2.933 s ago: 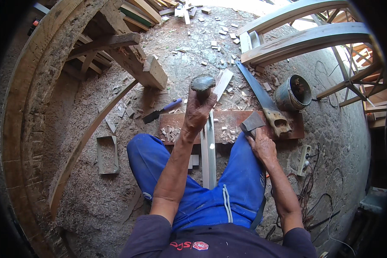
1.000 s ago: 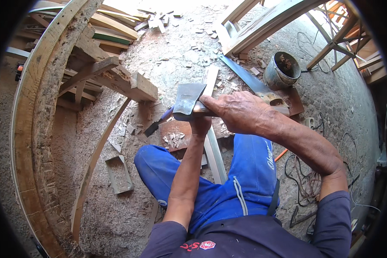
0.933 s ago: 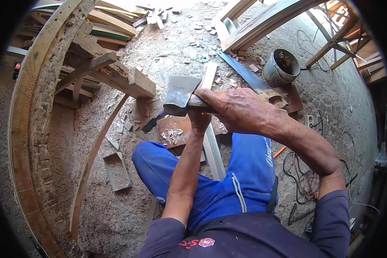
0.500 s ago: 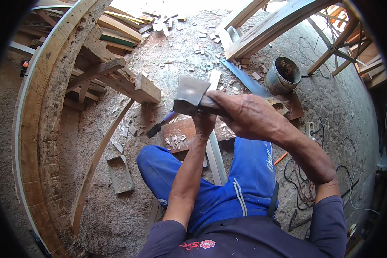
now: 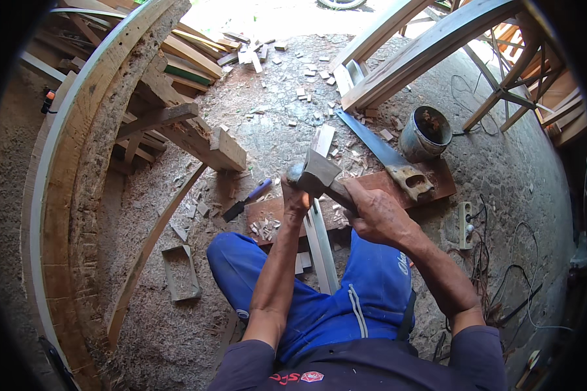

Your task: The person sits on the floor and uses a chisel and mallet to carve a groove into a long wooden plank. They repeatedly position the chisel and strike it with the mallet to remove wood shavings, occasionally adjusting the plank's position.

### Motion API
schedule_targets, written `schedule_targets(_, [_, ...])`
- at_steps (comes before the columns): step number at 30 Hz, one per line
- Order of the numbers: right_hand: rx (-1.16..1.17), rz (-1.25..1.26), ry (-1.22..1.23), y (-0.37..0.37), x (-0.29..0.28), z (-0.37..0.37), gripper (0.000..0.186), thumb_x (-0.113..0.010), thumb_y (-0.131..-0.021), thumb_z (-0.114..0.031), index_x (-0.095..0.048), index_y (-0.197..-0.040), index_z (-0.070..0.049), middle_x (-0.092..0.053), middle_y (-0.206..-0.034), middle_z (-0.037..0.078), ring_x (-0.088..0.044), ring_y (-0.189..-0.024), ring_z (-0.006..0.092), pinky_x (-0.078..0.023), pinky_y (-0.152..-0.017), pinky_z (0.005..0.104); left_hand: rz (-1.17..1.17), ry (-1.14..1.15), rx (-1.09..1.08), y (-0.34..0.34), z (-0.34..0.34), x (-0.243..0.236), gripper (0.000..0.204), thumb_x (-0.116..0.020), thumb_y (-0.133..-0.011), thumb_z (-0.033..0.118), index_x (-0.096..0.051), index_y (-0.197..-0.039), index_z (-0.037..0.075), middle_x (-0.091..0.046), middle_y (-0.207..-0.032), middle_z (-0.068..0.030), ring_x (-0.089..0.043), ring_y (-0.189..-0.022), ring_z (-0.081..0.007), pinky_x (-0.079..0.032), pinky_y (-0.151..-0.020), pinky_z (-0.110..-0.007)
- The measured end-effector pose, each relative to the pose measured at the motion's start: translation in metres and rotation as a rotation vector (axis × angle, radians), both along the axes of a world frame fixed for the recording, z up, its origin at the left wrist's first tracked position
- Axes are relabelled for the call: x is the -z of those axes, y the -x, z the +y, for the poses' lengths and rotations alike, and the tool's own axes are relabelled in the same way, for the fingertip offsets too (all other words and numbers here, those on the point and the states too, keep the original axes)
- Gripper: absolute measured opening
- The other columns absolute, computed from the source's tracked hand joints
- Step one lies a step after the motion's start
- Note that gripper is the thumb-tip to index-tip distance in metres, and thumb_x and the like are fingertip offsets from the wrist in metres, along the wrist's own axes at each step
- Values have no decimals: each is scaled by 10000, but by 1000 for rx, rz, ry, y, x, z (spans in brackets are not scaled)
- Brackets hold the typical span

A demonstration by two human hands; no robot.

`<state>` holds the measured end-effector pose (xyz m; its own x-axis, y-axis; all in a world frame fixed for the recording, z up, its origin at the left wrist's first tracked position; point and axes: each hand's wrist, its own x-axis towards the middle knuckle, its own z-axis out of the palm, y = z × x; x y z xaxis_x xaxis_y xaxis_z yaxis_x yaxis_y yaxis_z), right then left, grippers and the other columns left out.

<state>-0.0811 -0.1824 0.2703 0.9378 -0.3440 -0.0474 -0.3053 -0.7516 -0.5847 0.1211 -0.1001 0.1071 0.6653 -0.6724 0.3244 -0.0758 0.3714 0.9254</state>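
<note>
My right hand point(image 5: 378, 218) is wrapped tight round the head-heavy hatchet point(image 5: 319, 174), low on its handle, just above the board point(image 5: 352, 202).

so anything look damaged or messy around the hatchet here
Yes. Wood chips litter the reddish board below the hatchet, offcuts are scattered across the ground, and the curved beam on the left has a ragged, hacked edge.

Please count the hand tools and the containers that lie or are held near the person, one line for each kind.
Hatchet: 1, in the right hand
Handsaw: 1
Chisel: 1
Metal bucket: 1
Total: 4
</note>
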Motion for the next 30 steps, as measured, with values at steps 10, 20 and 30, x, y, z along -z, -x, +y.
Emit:
schedule_targets(10, [360, -117, -572, 77, 20, 30, 512, -750, -890, -95, -545, -1351, -6, -704, -1038, 159, -685, -957, 192, -543, -874, 379, -557, -244, -443, 26, 7, -46, 261, -813, -881, 193, -632, -801, 23, -616, -640, -59, -607, -595, -254, -487, -638, -405])
schedule_targets(20, [469, -160, -786, 87, 54, 41, 494, -783, -889, -124, -567, -1319, -9, -607, -860, 14, -574, -779, 88, -506, -752, 300, -815, -178, -508, -13, -5, -53, 221, -785, -861, 101, -625, -716, 51, -554, -637, -94, -547, -589, -340, -424, -590, -470])
schedule_targets(30, [481, -140, -816, 90, 56, 50, 508, -793, -876, -140, -564, -1309, -4, -606, -859, 23, -569, -780, 103, -510, -743, 313, -886, -333, -533, -21, 8, -12, 96, -775, -850, 105, -719, -923, 77, -628, -821, -86, -616, -731, -312, -460, -656, -439])
